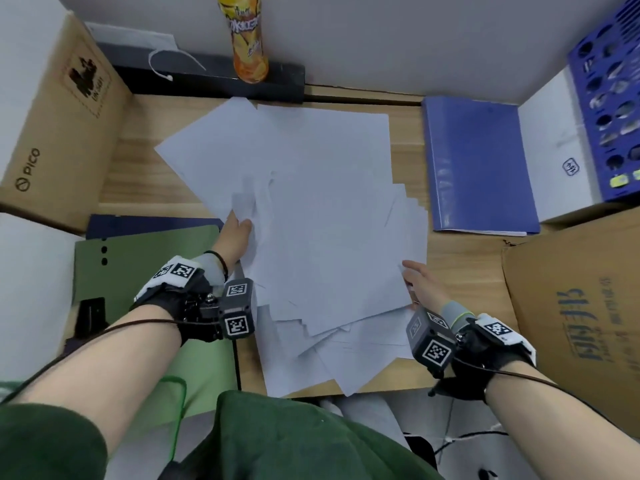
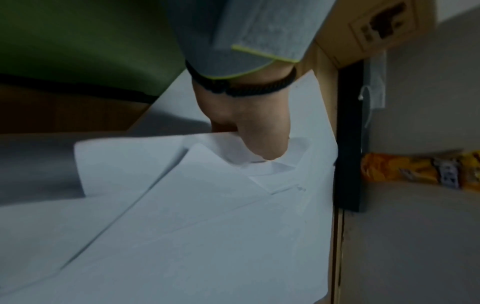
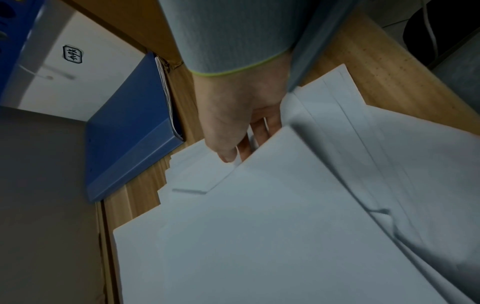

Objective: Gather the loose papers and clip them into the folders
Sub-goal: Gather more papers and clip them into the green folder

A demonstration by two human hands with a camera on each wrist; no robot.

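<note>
Several loose white papers (image 1: 329,220) lie fanned over the middle of the wooden desk (image 1: 145,181). My left hand (image 1: 239,230) pinches the pile's left edge, with the thumb (image 2: 262,142) on top and the fingers hidden under the sheets (image 2: 207,226). At the pile's right edge my right hand (image 1: 415,278) holds some sheets; its fingers (image 3: 259,131) are slid beneath the upper papers (image 3: 285,226) and its thumb (image 3: 226,152) shows beside them. A shut blue folder (image 1: 478,164) lies on the right of the desk. Under my left forearm is a green folder (image 1: 138,271), with a dark blue one (image 1: 152,223) below it.
Cardboard boxes stand at the left (image 1: 59,133) and right (image 1: 581,306). An orange snack can (image 1: 247,39) stands on a black bar (image 1: 207,77) at the back. A white box (image 1: 554,150) and a blue perforated rack (image 1: 609,98) fill the far right corner.
</note>
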